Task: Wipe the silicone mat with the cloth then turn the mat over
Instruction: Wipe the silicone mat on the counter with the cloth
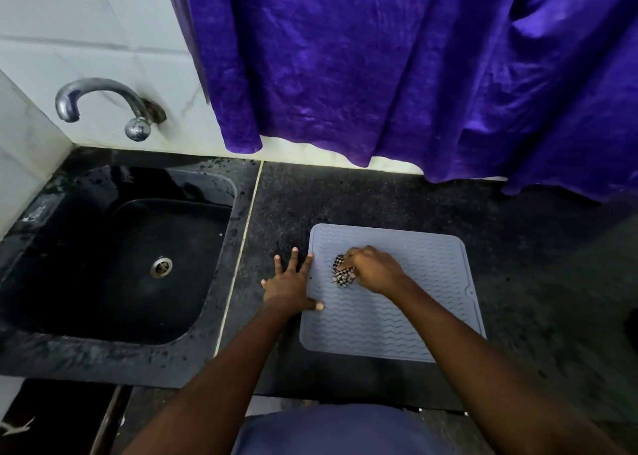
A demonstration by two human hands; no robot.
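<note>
Wiping is the step in hand: the right hand (371, 270) is bunched around a small checked cloth (342, 275), pressing it onto the silicone mat (397, 316) near the mat's far-left part. The left hand (291, 282) lies spread flat, fingers on the worktop (379, 195) and thumb over the mat's left edge, pinning it. The mat sits flat toward the worktop's front edge, right of the sink (114, 254). It looks thin and floppy, grey, with rounded corners, a raised rim and wavy ridges; the cloth is soft and crumpled. Most of the ridged face looks yet to be covered, so strokes should run out to all 4 corners. Turning it afterwards calls for lifting 1 edge and folding it over.
</note>
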